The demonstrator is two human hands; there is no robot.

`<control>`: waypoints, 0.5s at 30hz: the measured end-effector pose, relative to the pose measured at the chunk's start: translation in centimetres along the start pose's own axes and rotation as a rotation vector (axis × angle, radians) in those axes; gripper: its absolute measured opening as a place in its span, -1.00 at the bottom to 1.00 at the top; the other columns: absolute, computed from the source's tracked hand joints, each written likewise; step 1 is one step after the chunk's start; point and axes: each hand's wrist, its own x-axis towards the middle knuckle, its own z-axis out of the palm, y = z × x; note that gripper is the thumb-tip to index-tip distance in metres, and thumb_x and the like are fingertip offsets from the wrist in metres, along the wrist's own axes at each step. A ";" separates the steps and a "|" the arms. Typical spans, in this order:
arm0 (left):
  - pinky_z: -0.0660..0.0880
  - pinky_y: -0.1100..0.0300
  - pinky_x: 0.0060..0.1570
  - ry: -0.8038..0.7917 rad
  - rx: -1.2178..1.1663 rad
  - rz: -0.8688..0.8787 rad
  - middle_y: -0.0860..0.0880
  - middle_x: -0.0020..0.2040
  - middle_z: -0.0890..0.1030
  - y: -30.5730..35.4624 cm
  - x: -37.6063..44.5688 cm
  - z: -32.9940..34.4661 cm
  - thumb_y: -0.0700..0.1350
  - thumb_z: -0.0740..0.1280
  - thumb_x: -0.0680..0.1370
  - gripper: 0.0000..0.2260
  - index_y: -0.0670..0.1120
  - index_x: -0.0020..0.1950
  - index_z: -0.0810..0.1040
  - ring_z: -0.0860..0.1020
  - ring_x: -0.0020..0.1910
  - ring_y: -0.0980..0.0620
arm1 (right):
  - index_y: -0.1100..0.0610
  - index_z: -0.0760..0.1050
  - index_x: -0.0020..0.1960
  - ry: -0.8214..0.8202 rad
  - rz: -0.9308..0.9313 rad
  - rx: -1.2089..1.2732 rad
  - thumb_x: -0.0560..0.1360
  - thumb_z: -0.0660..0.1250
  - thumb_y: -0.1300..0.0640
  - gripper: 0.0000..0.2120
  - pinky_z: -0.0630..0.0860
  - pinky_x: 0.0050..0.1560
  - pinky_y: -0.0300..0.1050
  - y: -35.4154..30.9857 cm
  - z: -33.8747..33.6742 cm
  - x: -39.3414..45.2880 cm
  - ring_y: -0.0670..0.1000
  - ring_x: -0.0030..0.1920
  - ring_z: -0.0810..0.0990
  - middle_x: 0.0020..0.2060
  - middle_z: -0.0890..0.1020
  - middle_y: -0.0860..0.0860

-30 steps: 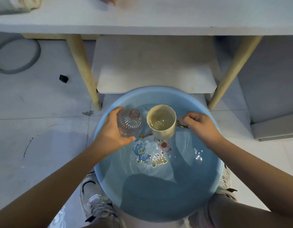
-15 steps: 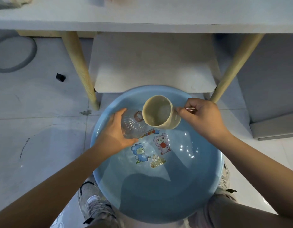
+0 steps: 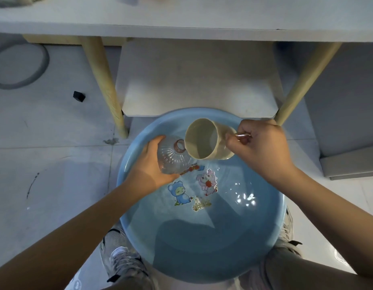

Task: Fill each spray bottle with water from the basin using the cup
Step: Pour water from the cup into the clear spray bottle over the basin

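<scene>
A round blue basin of water with cartoon stickers on its bottom sits between my knees. My left hand grips a clear ribbed spray bottle without its cap, held over the basin's far left part. My right hand holds a cream cup by its shiny metal handle. The cup is tipped steeply to the left, its rim right at the bottle's pinkish neck. I cannot make out a stream of water.
A white table spans the top, on two wooden legs with a pale stool or shelf between them. A grey ring and a small black block lie on the tiled floor at left. My shoes flank the basin.
My right hand lifted the cup out of the water and tipped it leftward to the bottle's neck. My left hand kept its grip on the bottle, which rose slightly.
</scene>
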 end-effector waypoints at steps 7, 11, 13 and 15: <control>0.36 0.17 0.26 -0.001 -0.055 -0.021 0.04 0.37 0.32 -0.4 -0.1 0.7 -0.07 0.63 0.21 -0.05 0.09 0.45 0.15 0.36 0.26 0.12 | 0.03 0.22 -0.42 0.029 -0.102 -0.048 0.36 0.23 0.01 -0.74 0.18 -0.19 -0.23 -0.1 0.0 0.1 -0.01 -0.53 0.24 -0.57 0.32 -0.09; 0.37 0.15 0.27 -0.012 -0.053 -0.024 0.04 0.37 0.33 -0.6 -0.2 0.9 -0.06 0.63 0.20 -0.04 0.10 0.45 0.15 0.37 0.29 0.08 | 0.03 0.23 -0.43 0.047 -0.128 -0.071 0.37 0.24 0.01 -0.73 0.23 -0.16 -0.18 -0.1 0.1 0.1 -0.04 -0.51 0.22 -0.59 0.35 -0.06; 0.35 0.18 0.26 -0.009 -0.049 -0.025 0.04 0.38 0.32 -0.6 -0.2 1.0 -0.07 0.63 0.21 -0.05 0.10 0.45 0.15 0.37 0.29 0.07 | 0.05 0.25 -0.44 0.052 -0.132 -0.080 0.37 0.24 0.01 -0.73 0.22 -0.17 -0.18 -0.2 0.0 0.2 -0.04 -0.50 0.22 -0.59 0.37 -0.05; 0.34 0.20 0.24 -0.003 -0.050 -0.027 0.05 0.38 0.32 -0.5 -0.2 1.1 -0.07 0.63 0.21 -0.06 0.10 0.45 0.15 0.37 0.29 0.08 | 0.11 0.30 -0.47 0.061 -0.130 -0.097 0.37 0.25 0.01 -0.70 0.15 -0.20 -0.24 -0.2 -0.1 0.2 -0.05 -0.49 0.22 -0.60 0.38 -0.04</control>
